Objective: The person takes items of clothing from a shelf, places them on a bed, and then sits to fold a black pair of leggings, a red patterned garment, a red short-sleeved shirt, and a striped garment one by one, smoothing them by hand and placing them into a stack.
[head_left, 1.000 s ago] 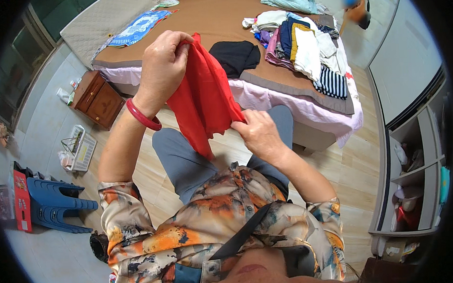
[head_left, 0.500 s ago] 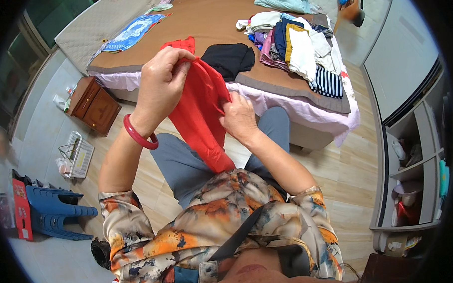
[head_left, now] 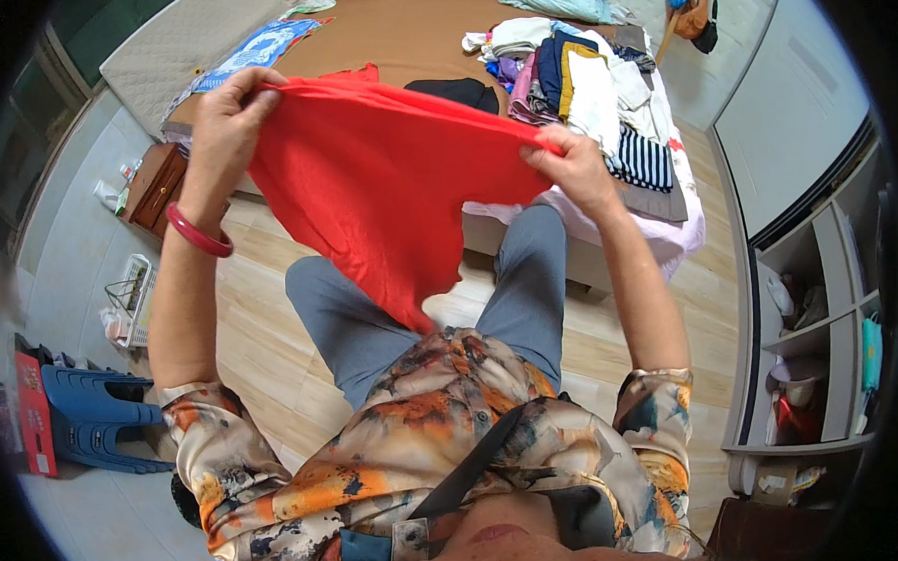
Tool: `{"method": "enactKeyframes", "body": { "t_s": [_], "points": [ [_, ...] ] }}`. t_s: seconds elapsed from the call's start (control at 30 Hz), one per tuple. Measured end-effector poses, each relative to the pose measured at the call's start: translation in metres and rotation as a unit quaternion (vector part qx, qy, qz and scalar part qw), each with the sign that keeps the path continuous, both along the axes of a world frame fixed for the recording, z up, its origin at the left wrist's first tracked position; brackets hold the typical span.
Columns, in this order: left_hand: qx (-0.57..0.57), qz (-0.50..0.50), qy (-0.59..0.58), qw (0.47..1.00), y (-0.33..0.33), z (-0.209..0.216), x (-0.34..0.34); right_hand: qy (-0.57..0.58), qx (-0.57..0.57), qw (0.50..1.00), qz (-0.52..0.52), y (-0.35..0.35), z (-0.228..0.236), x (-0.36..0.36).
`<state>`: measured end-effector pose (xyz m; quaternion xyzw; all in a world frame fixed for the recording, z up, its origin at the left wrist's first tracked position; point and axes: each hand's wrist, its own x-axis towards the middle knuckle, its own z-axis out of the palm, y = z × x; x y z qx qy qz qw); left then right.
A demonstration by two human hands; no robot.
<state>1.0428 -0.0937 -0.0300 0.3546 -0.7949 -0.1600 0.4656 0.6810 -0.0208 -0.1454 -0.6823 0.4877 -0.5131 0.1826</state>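
Between my two raised hands a red garment (head_left: 376,184) is stretched wide; its exact kind does not show. My left hand (head_left: 233,110) pinches its upper left corner, and a red bangle (head_left: 199,231) circles that wrist. At the other end, my right hand (head_left: 572,167) grips the upper right corner with closed fingers. The cloth hangs in folds down toward my lap, its lower tip near my shirt front. Behind it, partly hidden, a folded black garment (head_left: 457,93) lies on the bed.
The bed (head_left: 401,35) with a brown cover stands ahead. On its right lies a pile of folded clothes (head_left: 593,92), a striped piece (head_left: 646,161) at the front. A wooden cabinet (head_left: 156,192), white basket (head_left: 133,301) and blue stools (head_left: 103,416) stand left; open shelves (head_left: 817,337) stand right.
My hands have moved apart, the left to the left and the right to the right and upward. The red garment, bunched before, is now spread out between them.
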Motion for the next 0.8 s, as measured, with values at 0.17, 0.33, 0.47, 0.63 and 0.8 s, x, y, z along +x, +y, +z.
{"method": "enactKeyframes", "body": {
  "t_s": [0.17,0.33,0.47,0.63,0.8],
  "points": [
    [0.030,-0.001,0.020,0.999,-0.019,0.038,0.020,-0.035,0.022,0.999,0.000,0.010,0.068,0.012],
    [-0.131,0.034,-0.084,0.987,-0.058,0.081,0.025,-0.011,-0.122,0.992,-0.004,-0.003,0.113,-0.001],
    [-0.121,-0.049,0.035,0.991,-0.062,0.111,-0.005,-0.055,-0.064,0.994,-0.063,0.021,0.148,0.008],
    [-0.132,-0.091,0.009,0.987,-0.059,0.131,-0.046,-0.089,-0.118,0.987,-0.056,0.041,0.182,-0.017],
    [-0.060,-0.163,0.058,0.983,-0.076,0.136,-0.108,-0.098,-0.193,0.974,-0.069,0.072,0.185,-0.054]
  ]
}}
